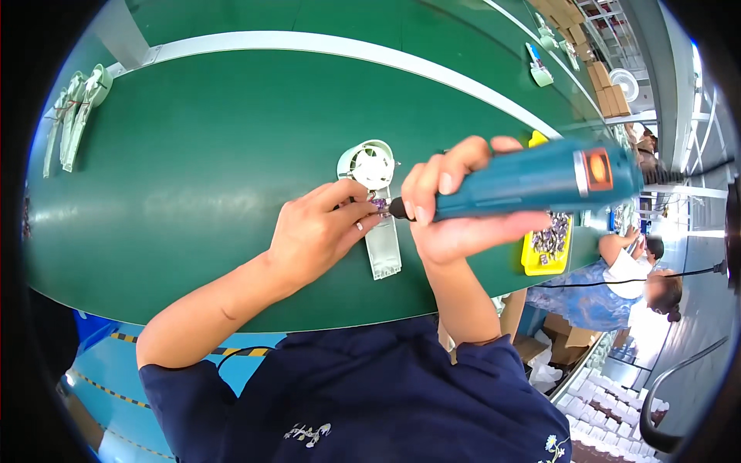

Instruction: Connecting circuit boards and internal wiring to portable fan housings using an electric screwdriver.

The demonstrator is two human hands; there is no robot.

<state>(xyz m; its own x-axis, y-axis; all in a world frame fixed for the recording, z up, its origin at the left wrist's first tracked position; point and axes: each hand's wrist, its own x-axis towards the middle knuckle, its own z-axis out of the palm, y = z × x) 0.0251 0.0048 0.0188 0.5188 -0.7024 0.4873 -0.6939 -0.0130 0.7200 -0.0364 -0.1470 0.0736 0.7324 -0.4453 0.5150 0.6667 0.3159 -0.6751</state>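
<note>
With right grip [451, 235] clamped on teal power screwdriver [517, 181], align squarely; with left grip [320, 225] pinched on small metallic part [380, 204], steady it over handheld fan [369, 164].

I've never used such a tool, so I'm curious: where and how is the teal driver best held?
Probably grip the driver behind its black tip, from the near side, as the right hand does. It looks long and rounded, lying sideways, tip toward the fan and cord at the other end, so a hand can wrap it clear of both.
</note>
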